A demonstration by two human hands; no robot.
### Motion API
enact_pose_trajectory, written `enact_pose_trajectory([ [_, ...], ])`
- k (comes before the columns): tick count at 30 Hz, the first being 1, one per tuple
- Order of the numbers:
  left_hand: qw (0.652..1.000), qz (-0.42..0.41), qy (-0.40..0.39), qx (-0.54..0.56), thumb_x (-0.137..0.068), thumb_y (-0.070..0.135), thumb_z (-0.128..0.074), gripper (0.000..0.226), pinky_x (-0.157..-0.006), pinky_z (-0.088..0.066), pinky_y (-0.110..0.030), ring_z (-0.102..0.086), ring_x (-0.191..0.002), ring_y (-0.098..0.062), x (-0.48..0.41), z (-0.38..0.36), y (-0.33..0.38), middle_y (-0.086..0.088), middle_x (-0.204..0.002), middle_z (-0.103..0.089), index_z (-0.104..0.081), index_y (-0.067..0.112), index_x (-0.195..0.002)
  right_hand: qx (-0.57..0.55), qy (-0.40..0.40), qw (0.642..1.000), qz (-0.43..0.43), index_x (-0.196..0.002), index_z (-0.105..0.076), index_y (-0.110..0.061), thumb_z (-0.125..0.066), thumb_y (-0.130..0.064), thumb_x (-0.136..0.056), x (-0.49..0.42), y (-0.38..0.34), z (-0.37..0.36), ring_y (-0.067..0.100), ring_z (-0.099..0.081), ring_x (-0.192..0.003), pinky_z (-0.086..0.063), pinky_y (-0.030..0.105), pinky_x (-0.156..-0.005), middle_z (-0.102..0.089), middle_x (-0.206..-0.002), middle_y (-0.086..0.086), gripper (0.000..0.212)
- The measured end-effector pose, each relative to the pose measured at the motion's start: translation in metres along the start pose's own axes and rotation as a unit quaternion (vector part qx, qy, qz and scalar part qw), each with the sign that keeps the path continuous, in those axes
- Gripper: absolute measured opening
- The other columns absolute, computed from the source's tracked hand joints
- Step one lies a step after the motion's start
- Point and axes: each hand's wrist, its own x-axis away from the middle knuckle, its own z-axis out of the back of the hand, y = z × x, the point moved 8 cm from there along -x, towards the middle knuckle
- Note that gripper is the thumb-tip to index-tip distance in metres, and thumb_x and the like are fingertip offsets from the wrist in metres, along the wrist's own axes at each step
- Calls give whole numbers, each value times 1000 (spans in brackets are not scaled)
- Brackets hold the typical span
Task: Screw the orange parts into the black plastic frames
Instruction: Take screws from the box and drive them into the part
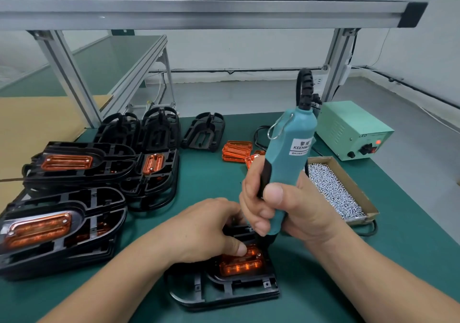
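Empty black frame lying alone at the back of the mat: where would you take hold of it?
Probably by the near edge of the empty black frame, from the front: it lies flat, that rim faces the person, and cutouts behind it let fingers hook through.

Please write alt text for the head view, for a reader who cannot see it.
A person's right hand grips a teal electric screwdriver over an orange part that the left hand holds in a black plastic frame. Assembled frames lie stacked at left; a box of screws sits at right.
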Motion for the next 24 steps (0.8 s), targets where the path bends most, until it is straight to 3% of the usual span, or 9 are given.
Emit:
enact_pose_trajectory([
  [2, 1000, -6, -1, -13, -80, 51, -84, 43, -97, -50, -40, -58, -103, -7, -1, 0, 0, 15, -106, -60, -62, 37, -114, -26, 13, 1000, 11, -103, -66, -8, -82, -40, -91, 3, -4, 5, 18, -55, -51, -48, 26, -50, -52, -62, 1, 37],
  [6, 1000, -3, -2, -20, -80, 55, -83, 42, -96, -51, -40, -55, -101, -6, -2, -1, -3, 19, -102, -55, -61, 42, -113, -26, 74, 995, 64, -102, -67, -10, -83, -44, -89, 5, -18, 21, 18, -54, -51, -49, 26, -50, -51, -61, 3, 40],
  [10, 1000, -7, 1, -21, -79, 57, -82, 42, -94, -51, -37, -55, -100, -2, -2, -2, -5, 19, -103, -56, -61, 43, -114, -41, 183, 977, 105, -99, -64, -14, -82, -50, -87, 9, -32, 52, 14, -54, -54, -49, 26, -51, -50, -63, -1, 41],
  [15, 1000, -24, 2, 2, -77, 59, -83, 40, -84, -49, -25, -58, -93, 1, -2, 0, -8, 19, -101, -60, -64, 45, -110, -85, 368, 916, 136, -93, -64, -19, -63, -48, -103, 27, -37, 115, 10, -50, -58, -47, 23, -53, -47, -67, -4, 31],
  [18, 999, -30, -6, 28, -77, 67, -80, 41, -80, -50, -20, -61, -91, 3, -2, 3, -8, 20, -100, -64, -68, 45, -110, -114, 444, 874, 161, -89, -65, -19, -68, -45, -102, 38, -43, 145, 10, -49, -60, -46, 23, -54, -48, -69, -4, 29],
  [22, 991, -52, 86, 92, -94, 45, -75, 9, -91, -54, -29, -66, -96, 3, -13, 22, -2, 23, -99, -70, -75, 39, -102, -136, 505, 833, 183, -87, -63, -17, -75, -40, -98, 51, -45, 169, 12, -51, -60, -48, 24, -55, -49, -69, -2, 28],
  [24, 988, -58, 114, 90, -95, 32, -76, 8, -93, -53, -31, -65, -96, 2, -23, 27, 3, 21, -98, -69, -77, 39, -101, -144, 516, 824, 185, -87, -63, -17, -75, -39, -98, 54, -43, 173, 12, -52, -60, -48, 25, -55, -49, -70, -2, 27],
])
